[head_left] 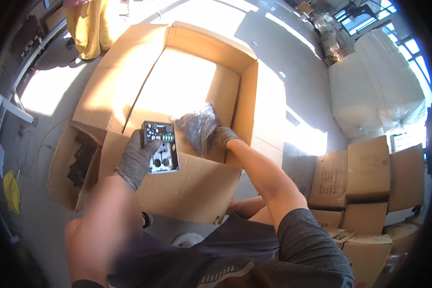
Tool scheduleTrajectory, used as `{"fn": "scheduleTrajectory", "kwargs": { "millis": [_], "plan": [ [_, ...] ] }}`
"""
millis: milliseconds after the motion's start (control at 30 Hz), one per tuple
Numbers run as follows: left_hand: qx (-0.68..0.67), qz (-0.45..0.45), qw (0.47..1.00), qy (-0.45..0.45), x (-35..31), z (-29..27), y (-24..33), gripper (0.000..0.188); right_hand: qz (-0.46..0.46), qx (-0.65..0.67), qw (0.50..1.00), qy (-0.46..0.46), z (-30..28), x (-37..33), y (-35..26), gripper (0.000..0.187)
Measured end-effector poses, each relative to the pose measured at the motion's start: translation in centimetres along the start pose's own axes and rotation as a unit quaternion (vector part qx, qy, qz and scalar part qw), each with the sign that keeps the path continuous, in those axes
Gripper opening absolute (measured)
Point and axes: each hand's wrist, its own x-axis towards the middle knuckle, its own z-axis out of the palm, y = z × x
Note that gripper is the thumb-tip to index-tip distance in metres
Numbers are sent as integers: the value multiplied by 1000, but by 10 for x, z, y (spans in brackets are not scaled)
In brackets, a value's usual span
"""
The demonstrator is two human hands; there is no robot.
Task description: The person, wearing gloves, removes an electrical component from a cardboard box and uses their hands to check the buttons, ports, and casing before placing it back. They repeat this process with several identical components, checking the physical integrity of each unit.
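My left hand (138, 161), in a grey knit glove, is closed round an open dark plastic case (161, 146). A circuit board with small parts and a row of green terminals shows in its upper half; two dark round holes are in the lower half. To its right, my gloved right hand (224, 136) grips the edge of a clear plastic bag (197, 126) with dark contents I cannot make out. Its fingers are partly hidden by the bag. Both things are held over the near side of a large open cardboard box (187, 187).
A smaller carton (72, 165) with dark parts stands at the left. Stacked cardboard boxes (368, 168) rise at the right, below a big white wrapped bundle (369, 86). A person in yellow trousers (86, 31) stands at the far left. A yellow cloth (11, 192) lies at the left edge.
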Motion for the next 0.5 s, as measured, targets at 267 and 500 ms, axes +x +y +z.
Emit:
{"fn": "scheduleTrajectory", "kwargs": {
  "millis": [267,500],
  "plan": [
    [48,128,990,15,-35,-23,12,45,159,456,874,57,-203,24,-38,32],
    [208,305,927,63,-17,-8,31,47,265,529,782,196,-238,-87,4,38]
  ]
}}
